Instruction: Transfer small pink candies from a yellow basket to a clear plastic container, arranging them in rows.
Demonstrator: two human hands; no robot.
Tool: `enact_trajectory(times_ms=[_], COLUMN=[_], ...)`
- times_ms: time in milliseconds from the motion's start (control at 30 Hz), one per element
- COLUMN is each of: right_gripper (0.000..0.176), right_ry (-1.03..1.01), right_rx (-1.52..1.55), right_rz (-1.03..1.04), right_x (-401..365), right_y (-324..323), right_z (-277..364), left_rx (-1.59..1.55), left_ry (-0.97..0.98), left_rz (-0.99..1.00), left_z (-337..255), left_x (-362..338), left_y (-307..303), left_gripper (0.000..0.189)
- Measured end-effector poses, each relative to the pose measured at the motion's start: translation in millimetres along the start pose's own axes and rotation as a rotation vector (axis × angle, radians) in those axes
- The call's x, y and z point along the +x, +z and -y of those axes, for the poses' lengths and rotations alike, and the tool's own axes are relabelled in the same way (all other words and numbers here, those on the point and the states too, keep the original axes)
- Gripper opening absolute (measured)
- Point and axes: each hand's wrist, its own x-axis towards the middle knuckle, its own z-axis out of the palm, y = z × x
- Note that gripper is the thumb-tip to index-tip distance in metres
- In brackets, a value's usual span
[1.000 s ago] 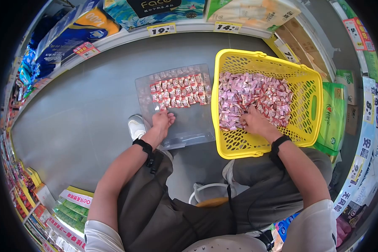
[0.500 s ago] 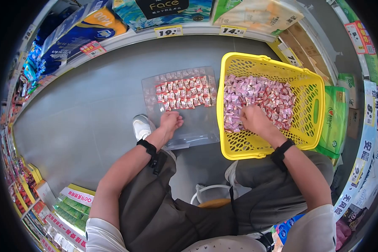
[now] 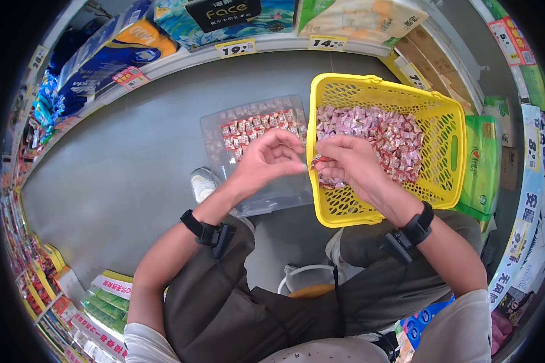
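Note:
My right hand [image 3: 356, 164] is over the left rim of the yellow basket [image 3: 321, 209], its fingertips pinching a red wrapped candy [image 3: 319, 160]. Facing it, my left hand [image 3: 269, 156] has thumb and fingers curved apart with nothing between them. Inside the basket lies a pile of small wrapped candies [image 3: 399, 142], pink-purple on the left and red on the right. Left of the basket, a clear plastic box [image 3: 266, 202] holds neat rows of red-and-white wrapped candies [image 3: 239, 128]. My left hand hides part of these rows.
Shelves with tissue packs [image 3: 230, 21] and price tags curve around the far side. A green tissue pack [image 3: 481, 169] stands against the basket's right side. A white shoe [image 3: 203, 184] is beside the box, and a stool [image 3: 309, 279] shows between my legs.
My right hand has lifted from the candy pile to the basket's left rim with a red candy. My left hand has risen rightward toward it, its curled fingers now apart.

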Motion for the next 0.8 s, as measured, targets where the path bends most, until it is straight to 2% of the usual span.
enact_trajectory(times_ms=[67,100,167,267,400,467,500,567,600,667,800], right_gripper=[0.016,0.016,0.019,0.021,0.021,0.023,0.023,0.026,0.026,0.028,0.028], right_ry=[0.025,0.023,0.049,0.067,0.112,-0.036,-0.036,-0.201,-0.201,-0.218,-0.239], right_rx=[0.149,0.148,0.28,0.346,0.369,0.239,0.24,-0.048,-0.047,-0.146,-0.18], right_rz=[0.03,0.029,0.082,0.127,0.125,0.144,0.144,0.139,0.139,0.011,0.019], right_x=[1.3,0.7,-0.6,2.9,-1.0,-2.4,-2.0,-1.1,-0.5,1.4,8.0], right_y=[-2.7,-2.7,-1.6,-3.5,-0.4,3.9,5.3,7.1,7.0,7.1,3.5], right_z=[-1.3,-0.7,1.0,-1.1,4.4,3.0,2.2,-0.6,-1.4,-2.9,-8.0], left_rx=[0.122,0.121,0.067,0.173,0.131,0.054,0.054,-0.02,-0.019,-0.059,-0.146], left_ry=[0.036,0.038,0.005,0.06,0.062,-0.023,-0.023,-0.095,-0.096,-0.095,-0.134], left_rz=[0.171,0.171,0.11,0.017,-0.088,-0.105,-0.105,-0.123,-0.123,-0.123,-0.078], left_z=[2.4,4.9,10.9,14.4,18.1,18.9,19.3,20.1,21.2,24.3,29.4], left_x=[1.6,1.8,1.9,1.3,-1.3,-2.1,-2.2,-2.4,-2.8,-3.8,-4.7], left_y=[6.2,9.0,12.2,12.1,5.8,3.6,2.6,-0.3,-1.4,-3.9,-11.3], left_gripper=[0.033,0.033,0.029,0.022,0.017,0.015,0.015,0.014,0.014,0.013,0.016])
